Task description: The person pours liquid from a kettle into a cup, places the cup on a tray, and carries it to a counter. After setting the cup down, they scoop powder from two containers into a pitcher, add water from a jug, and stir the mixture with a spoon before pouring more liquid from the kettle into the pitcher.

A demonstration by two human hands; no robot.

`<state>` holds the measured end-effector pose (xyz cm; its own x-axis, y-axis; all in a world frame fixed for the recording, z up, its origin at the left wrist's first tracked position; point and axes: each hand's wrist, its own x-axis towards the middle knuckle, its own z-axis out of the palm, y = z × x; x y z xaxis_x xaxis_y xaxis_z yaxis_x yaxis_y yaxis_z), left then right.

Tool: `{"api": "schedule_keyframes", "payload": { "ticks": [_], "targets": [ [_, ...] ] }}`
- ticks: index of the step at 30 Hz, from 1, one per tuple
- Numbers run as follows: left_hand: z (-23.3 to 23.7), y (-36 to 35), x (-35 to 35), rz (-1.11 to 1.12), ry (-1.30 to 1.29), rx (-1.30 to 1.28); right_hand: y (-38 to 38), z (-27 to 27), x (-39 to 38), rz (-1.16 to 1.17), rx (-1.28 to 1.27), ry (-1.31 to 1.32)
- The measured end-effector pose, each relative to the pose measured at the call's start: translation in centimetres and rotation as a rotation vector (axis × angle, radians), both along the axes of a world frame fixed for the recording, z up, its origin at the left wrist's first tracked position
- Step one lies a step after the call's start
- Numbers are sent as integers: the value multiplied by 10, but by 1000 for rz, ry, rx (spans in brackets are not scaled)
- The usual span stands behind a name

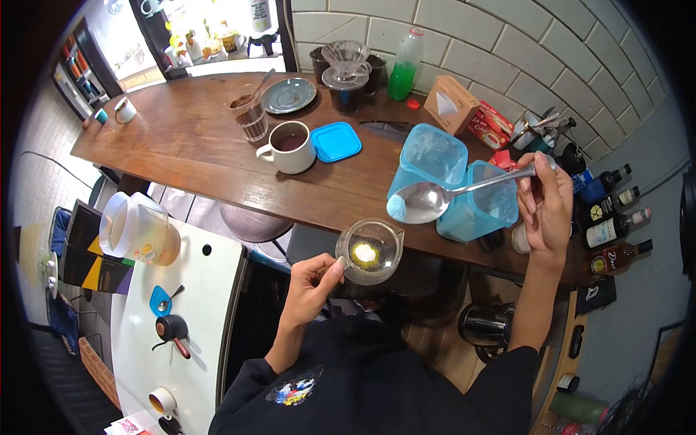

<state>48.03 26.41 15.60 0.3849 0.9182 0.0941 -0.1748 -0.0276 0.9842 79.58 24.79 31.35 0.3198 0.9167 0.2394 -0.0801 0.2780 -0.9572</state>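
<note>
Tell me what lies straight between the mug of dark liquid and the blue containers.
A blue lid lies there on the counter, nearer the mug than the containers, as the head view shows.

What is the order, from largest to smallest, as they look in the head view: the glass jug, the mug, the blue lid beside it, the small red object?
1. Glass jug
2. Mug
3. Blue lid
4. Small red object
The jug seems nearer the camera, so its real size is unsure.
</note>
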Motion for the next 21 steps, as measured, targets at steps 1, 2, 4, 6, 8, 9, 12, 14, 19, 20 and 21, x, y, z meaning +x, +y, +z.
{"api": "schedule_keyframes", "payload": {
  "ticks": [1, 2, 4, 6, 8, 9, 12, 14, 19, 20, 21],
  "targets": [
    [1, -1, -1, 3, 4, 7, -3, 0, -6, -14, -3, -5],
    [2, -1, -1, 6, 8, 14, -6, -1, -10, -12, -10, -2],
    [0, -2, -3, 8, 15, 6, -12, -3, -18, 6, 17, -40],
    [0, -4, -4, 11, 8, 2, -16, -5, -29, 13, 10, -58],
    [0, -5, -6, 11, -1, -7, -19, -9, -38, 20, 19, -99],
    [-1, -6, -7, 9, -12, -8, -20, -12, -41, 25, -3, -103],
    [-1, -8, -9, 27, -12, 3, -24, -16, -52, 14, -60, -193],
    [-3, -9, -13, 30, 1, -5, -25, -18, -57, 23, -64, -208],
    [-6, -12, -19, 54, 31, -2, -28, -21, -70, 34, -100, -342],
    [-6, -12, -19, 55, 36, 2, -29, -21, -73, 37, -103, -339],
    [-7, -12, -20, 56, 42, 5, -29, -22, -76, 30, -109, -354]
  ]
}}
